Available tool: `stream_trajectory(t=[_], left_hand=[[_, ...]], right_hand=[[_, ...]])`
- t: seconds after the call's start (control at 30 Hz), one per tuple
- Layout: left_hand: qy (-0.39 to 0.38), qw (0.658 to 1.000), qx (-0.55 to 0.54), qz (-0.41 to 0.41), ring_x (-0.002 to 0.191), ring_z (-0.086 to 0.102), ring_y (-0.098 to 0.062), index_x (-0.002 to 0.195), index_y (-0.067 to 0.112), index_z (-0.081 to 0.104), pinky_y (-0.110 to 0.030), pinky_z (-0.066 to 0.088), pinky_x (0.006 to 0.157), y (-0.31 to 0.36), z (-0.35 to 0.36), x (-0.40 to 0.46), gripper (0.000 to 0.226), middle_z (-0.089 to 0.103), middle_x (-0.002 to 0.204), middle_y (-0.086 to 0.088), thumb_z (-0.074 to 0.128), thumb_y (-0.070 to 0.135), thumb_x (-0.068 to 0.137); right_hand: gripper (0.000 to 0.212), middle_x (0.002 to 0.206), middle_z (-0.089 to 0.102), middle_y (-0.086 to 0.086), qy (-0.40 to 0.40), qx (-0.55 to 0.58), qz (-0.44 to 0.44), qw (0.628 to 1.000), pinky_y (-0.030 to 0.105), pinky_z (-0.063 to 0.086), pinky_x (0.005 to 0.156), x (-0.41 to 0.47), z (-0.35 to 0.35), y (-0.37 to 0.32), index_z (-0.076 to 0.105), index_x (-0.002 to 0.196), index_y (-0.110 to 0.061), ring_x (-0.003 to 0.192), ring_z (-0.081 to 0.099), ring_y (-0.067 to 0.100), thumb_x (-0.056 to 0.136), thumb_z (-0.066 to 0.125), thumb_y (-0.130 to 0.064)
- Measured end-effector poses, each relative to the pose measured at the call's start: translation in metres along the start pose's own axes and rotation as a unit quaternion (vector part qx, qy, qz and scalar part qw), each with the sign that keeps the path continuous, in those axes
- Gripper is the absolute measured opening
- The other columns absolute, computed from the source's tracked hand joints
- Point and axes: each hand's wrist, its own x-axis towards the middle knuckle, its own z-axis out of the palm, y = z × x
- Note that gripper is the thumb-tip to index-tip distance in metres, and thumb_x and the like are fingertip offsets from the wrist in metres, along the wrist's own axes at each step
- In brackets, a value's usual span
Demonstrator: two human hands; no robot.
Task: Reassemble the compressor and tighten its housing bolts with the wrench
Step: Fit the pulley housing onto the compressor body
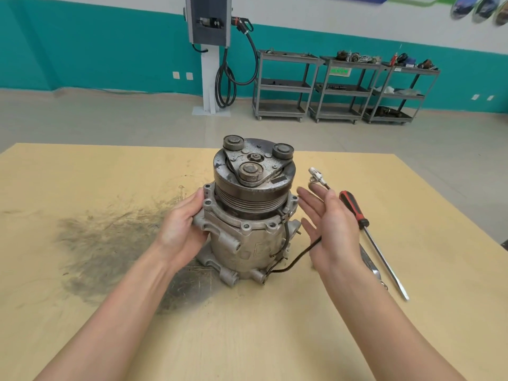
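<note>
A grey metal compressor [247,243] stands upright on the wooden table [275,339], its dark pulley and clutch plate [254,169] on top. My left hand [182,224] grips the housing flange on its left side. My right hand [332,226] hovers just right of the housing, fingers straight, palm toward it, apart from the metal. A black cable [295,262] runs from the housing behind that hand to a white connector [316,176]. The wrench [371,266] lies on the table, largely hidden behind my right wrist.
A red-and-black-handled screwdriver [371,237] lies to the right of my right hand. A dark grease stain [110,243] covers the table left of the compressor. Grey shelving carts [343,89] and a charging station [210,50] stand along the far wall.
</note>
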Motion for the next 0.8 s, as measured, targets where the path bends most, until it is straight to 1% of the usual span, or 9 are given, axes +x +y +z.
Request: stream_trajectory(t=[0.07, 0.13, 0.17, 0.27, 0.33, 0.47, 0.6, 0.7, 0.8], left_hand=[[0.005, 1.0, -0.002, -0.004, 0.088, 0.074, -0.014, 0.088, 0.02, 0.082, -0.023, 0.057, 0.068, 0.0, 0.0, 0.0, 0.037, 0.077, 0.099, -0.003, 0.047, 0.028, 0.09], [0.007, 1.0, -0.01, -0.006, 0.089, 0.074, -0.014, 0.087, 0.02, 0.083, -0.023, 0.058, 0.068, -0.001, 0.001, 0.0, 0.037, 0.077, 0.098, -0.003, 0.046, 0.027, 0.09], [0.007, 1.0, -0.013, -0.006, 0.089, 0.074, -0.014, 0.087, 0.019, 0.083, -0.023, 0.058, 0.069, -0.001, 0.001, 0.0, 0.037, 0.077, 0.098, -0.003, 0.046, 0.027, 0.09], [0.013, 1.0, -0.011, -0.004, 0.09, 0.074, -0.015, 0.087, 0.019, 0.083, -0.024, 0.058, 0.07, -0.001, 0.003, -0.001, 0.038, 0.077, 0.098, -0.004, 0.046, 0.028, 0.09], [0.022, 1.0, -0.01, -0.002, 0.092, 0.074, -0.016, 0.088, 0.018, 0.083, -0.025, 0.059, 0.071, -0.002, 0.004, -0.002, 0.038, 0.077, 0.101, -0.005, 0.046, 0.028, 0.09], [0.032, 0.999, -0.019, 0.015, 0.1, 0.072, -0.018, 0.096, 0.018, 0.081, -0.026, 0.058, 0.077, -0.01, 0.003, -0.012, 0.039, 0.075, 0.109, -0.008, 0.043, 0.028, 0.093], [0.033, 0.999, -0.003, 0.035, 0.111, 0.068, -0.02, 0.118, 0.012, 0.068, -0.026, 0.056, 0.085, -0.017, 0.009, -0.023, 0.042, 0.072, 0.118, -0.009, 0.038, 0.032, 0.096], [0.045, 0.997, 0.034, 0.055, 0.123, 0.061, -0.021, 0.139, 0.008, 0.051, -0.029, 0.053, 0.097, -0.024, 0.018, -0.03, 0.053, 0.067, 0.13, -0.008, 0.036, 0.036, 0.096], [0.067, 0.994, 0.052, 0.076, 0.129, 0.057, -0.021, 0.145, 0.01, 0.045, -0.032, 0.046, 0.106, -0.032, 0.024, -0.036, 0.056, 0.063, 0.136, -0.007, 0.034, 0.037, 0.097]], right_hand=[[0.033, 0.103, 0.073, -0.01, -0.005, -0.009, -0.008, 1.0, 0.022, 0.044, 0.09, 0.001, 0.014, 0.001, 0.064, 0.107, -0.026, 0.098, 0.063, -0.002, 0.108, 0.031, -0.031], [0.034, 0.095, 0.074, -0.014, -0.008, -0.012, -0.02, 1.0, 0.01, 0.048, 0.073, 0.0, 0.025, 0.005, 0.064, 0.104, -0.026, 0.091, 0.065, -0.006, 0.108, 0.03, -0.031], [0.035, 0.09, 0.075, -0.015, -0.01, -0.011, -0.021, 1.0, 0.011, 0.051, 0.071, 0.0, 0.029, 0.007, 0.065, 0.104, -0.024, 0.087, 0.067, -0.005, 0.108, 0.031, -0.031], [0.038, 0.095, 0.076, -0.003, -0.013, -0.003, -0.009, 1.0, 0.035, 0.055, 0.091, 0.001, 0.04, 0.011, 0.068, 0.104, -0.016, 0.096, 0.07, 0.012, 0.107, 0.034, -0.031], [0.036, 0.094, 0.076, 0.001, -0.013, -0.001, -0.012, 1.0, 0.042, 0.054, 0.094, 0.004, 0.043, 0.011, 0.069, 0.099, -0.014, 0.096, 0.071, 0.018, 0.107, 0.036, -0.027], [0.033, 0.088, 0.076, 0.006, -0.047, 0.002, -0.006, 0.999, 0.04, 0.059, 0.083, 0.013, 0.039, 0.009, 0.069, 0.092, -0.008, 0.087, 0.072, 0.021, 0.104, 0.039, -0.015], [0.035, 0.078, 0.076, 0.005, -0.103, 0.02, 0.001, 0.994, 0.027, 0.057, 0.06, 0.02, 0.035, 0.004, 0.07, 0.08, -0.009, 0.071, 0.072, 0.015, 0.101, 0.042, -0.007], [0.046, 0.073, 0.075, 0.005, -0.15, 0.036, 0.017, 0.988, 0.027, 0.057, 0.059, 0.028, 0.034, -0.003, 0.073, 0.061, -0.014, 0.067, 0.071, 0.015, 0.096, 0.046, -0.005], [0.048, 0.071, 0.074, 0.004, -0.182, 0.03, 0.028, 0.983, 0.029, 0.058, 0.059, 0.037, 0.032, -0.004, 0.074, 0.055, -0.017, 0.066, 0.071, 0.016, 0.093, 0.047, -0.005]])
